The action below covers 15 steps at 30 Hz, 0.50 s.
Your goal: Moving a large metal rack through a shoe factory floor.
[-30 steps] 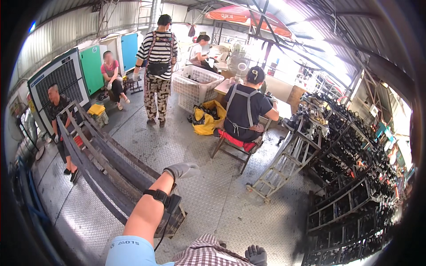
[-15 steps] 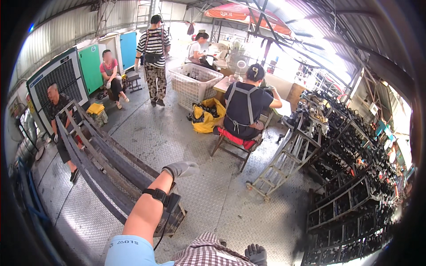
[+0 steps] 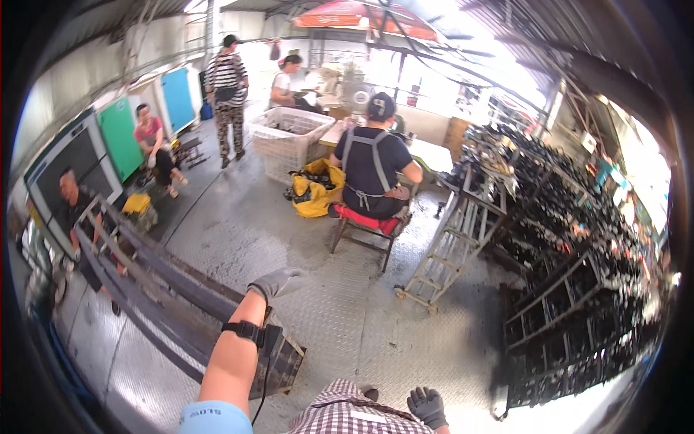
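My left hand [image 3: 276, 283], in a grey glove, reaches forward with its fingers stretched out and blurred at the tips. Nothing shows in it. A black strap with a small box sits round that wrist. Close to this arm is the near end of a long dark metal frame [image 3: 173, 289], which runs away to the far left; whether the hand touches it I cannot tell. Low in front of my body is my right hand [image 3: 428, 406], also gloved in grey. Its fingers are apart and hold nothing. A checked apron [image 3: 340, 405] covers my front.
A wheeled metal ladder-like stand [image 3: 441, 267] and racks of black parts [image 3: 578, 275] fill the right. Ahead, a person in a dark shirt [image 3: 369, 166] sits at a table beside a yellow bag [image 3: 314, 206] and white crate [image 3: 282, 155]. Other people are farther back and left.
The view has turned slightly, so the room shifts left and down. My left hand stays stretched forward. My right hand has come further into view. The striped-shirt person stands farther off.
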Each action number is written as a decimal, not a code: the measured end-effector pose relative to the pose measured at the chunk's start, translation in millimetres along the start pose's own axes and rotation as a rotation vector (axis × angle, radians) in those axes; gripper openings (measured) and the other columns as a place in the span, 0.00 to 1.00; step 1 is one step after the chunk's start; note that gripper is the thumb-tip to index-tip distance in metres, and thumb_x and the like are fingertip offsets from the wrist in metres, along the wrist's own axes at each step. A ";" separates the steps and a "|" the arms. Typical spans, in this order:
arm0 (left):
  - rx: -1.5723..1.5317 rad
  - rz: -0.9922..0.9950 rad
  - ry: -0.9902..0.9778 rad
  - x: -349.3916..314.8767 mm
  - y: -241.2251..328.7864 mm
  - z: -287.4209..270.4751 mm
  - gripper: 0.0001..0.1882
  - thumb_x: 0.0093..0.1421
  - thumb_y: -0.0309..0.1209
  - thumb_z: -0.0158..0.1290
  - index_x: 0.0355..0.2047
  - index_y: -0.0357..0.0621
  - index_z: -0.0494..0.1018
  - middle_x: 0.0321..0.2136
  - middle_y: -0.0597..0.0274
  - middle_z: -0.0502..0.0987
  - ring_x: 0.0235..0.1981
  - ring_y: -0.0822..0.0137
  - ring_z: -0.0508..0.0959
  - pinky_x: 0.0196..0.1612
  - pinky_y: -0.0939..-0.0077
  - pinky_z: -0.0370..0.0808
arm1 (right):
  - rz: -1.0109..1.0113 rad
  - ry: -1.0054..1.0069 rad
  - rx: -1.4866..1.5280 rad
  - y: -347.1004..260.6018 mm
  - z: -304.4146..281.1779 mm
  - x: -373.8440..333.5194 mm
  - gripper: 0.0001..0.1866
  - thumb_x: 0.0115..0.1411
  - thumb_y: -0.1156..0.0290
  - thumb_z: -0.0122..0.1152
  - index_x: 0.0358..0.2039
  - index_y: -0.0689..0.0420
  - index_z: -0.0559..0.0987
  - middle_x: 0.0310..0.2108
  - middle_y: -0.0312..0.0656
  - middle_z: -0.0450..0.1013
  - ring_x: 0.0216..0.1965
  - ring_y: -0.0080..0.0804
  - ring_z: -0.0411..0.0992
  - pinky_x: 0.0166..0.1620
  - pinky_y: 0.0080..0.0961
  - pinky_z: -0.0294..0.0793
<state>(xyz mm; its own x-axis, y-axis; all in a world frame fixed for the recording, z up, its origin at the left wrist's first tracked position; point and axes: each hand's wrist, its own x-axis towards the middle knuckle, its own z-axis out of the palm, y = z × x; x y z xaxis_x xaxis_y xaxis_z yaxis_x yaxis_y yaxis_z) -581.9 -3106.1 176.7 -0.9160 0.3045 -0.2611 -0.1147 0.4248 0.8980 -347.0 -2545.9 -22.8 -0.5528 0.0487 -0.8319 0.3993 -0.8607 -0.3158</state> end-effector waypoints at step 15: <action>0.019 -0.172 0.087 -8.7 32.5 5.8 0.24 0.64 0.44 0.50 0.54 0.42 0.71 0.40 0.66 0.76 0.39 0.73 0.74 0.44 0.78 0.71 | 0.003 -0.018 0.033 -3.5 24.1 -31.3 0.19 0.66 0.60 0.45 0.57 0.49 0.65 0.51 0.44 0.69 0.50 0.47 0.70 0.53 0.51 0.70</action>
<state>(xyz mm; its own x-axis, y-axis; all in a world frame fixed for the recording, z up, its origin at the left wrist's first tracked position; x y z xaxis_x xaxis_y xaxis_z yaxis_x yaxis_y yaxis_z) -575.4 -3089.9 206.1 -0.9133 0.1520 -0.3778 -0.2658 0.4804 0.8358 -348.7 -2556.6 15.3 -0.5647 0.0373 -0.8244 0.3767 -0.8772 -0.2977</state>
